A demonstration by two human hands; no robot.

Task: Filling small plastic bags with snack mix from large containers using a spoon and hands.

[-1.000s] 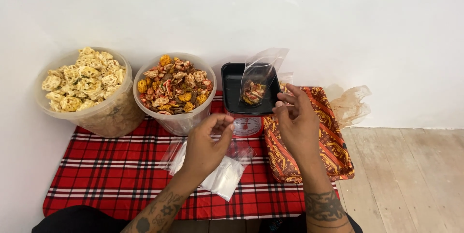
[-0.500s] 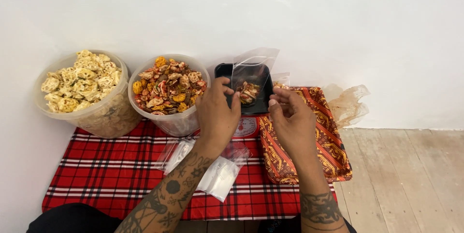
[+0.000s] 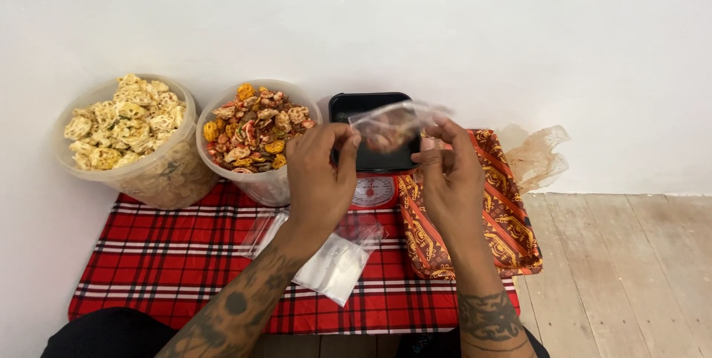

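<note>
Head view: a red plaid cloth (image 3: 148, 269) lies on a pale wooden floor (image 3: 630, 269), pushed up against a plain white wall (image 3: 445, 24). Both hands are raised over the far edge of the cloth and hold a small clear bag (image 3: 397, 122) between them — the left hand (image 3: 320, 180) pinches its left end with thumb and fingertips, the right hand (image 3: 447, 180) pinches its right end the same way. The bag's long axis runs left to right, roughly level; a little reddish snack mix shows through it. Which way its mouth points cannot be told.

The bag hangs just above a black tray (image 3: 374, 132) that sits on a small kitchen scale (image 3: 373, 191), whose dial shows between the two wrists. Left of the scale stand two clear tubs, touching — one (image 3: 259, 184) of mixed orange and red crackers, and farther left one (image 3: 159, 176) of pale yellow crackers. A stack of empty clear bags (image 3: 334, 265) lies on the cloth beneath the left forearm. An orange patterned tray (image 3: 504, 209) sits under the right hand, with crumpled clear plastic (image 3: 538, 154) behind it by the wall.
</note>
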